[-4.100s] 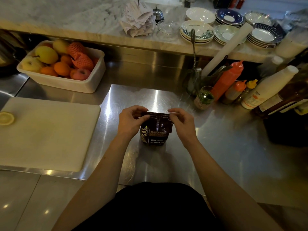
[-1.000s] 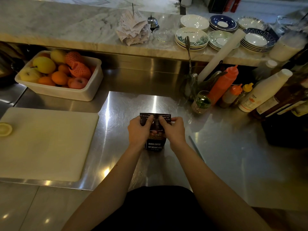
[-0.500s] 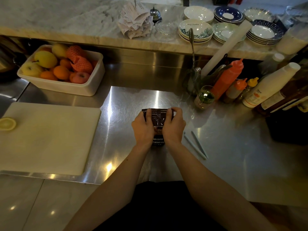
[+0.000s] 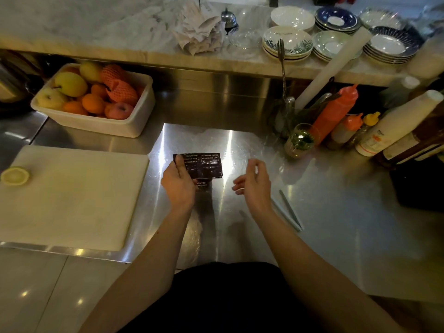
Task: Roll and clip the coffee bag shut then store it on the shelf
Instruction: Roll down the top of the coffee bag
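A small dark brown coffee bag with white print stands on the steel counter, its top folded down flat. My left hand grips the bag's left side, thumb pressed on the folded top. My right hand hovers to the right of the bag, fingers loosely curled and apart, holding nothing. A long thin pale clip lies on the counter just right of my right wrist.
A white cutting board with a lemon half lies at left. A white tub of fruit sits behind it. Sauce bottles and a glass crowd the right. Stacked plates rest on the marble ledge.
My right hand has let go of the bag and moved off to the right, fingers apart. My left hand alone now holds the folded bag.
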`<state>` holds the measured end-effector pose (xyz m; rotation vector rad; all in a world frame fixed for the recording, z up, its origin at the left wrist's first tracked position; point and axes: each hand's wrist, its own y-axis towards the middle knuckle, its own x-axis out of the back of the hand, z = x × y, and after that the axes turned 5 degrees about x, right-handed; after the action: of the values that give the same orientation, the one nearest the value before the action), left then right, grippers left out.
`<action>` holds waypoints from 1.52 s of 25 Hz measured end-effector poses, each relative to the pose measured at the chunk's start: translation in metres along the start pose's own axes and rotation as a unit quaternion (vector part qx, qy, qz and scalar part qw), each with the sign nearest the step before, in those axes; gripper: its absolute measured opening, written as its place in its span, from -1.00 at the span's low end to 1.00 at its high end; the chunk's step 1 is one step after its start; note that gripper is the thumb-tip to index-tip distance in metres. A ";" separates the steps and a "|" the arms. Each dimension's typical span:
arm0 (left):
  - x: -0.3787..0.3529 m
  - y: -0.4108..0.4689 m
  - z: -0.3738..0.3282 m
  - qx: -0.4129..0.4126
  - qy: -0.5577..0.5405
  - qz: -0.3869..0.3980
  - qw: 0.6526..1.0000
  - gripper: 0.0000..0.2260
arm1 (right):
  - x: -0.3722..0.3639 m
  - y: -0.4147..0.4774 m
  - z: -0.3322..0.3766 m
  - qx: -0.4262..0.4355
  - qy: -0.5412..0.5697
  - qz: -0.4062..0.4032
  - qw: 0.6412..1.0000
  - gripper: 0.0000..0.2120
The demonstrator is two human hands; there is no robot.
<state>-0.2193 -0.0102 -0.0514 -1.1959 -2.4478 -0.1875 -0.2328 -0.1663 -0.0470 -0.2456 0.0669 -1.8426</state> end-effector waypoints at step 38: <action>0.028 0.009 -0.012 -0.107 0.028 0.160 0.981 -0.82 | 0.008 0.019 0.007 0.117 -0.160 0.088 0.976 -0.91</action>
<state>-0.2243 0.0123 -0.0296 -1.6332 -2.1915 -0.3911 -0.2152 -0.1787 -0.0427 -0.3565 -0.3411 -1.5978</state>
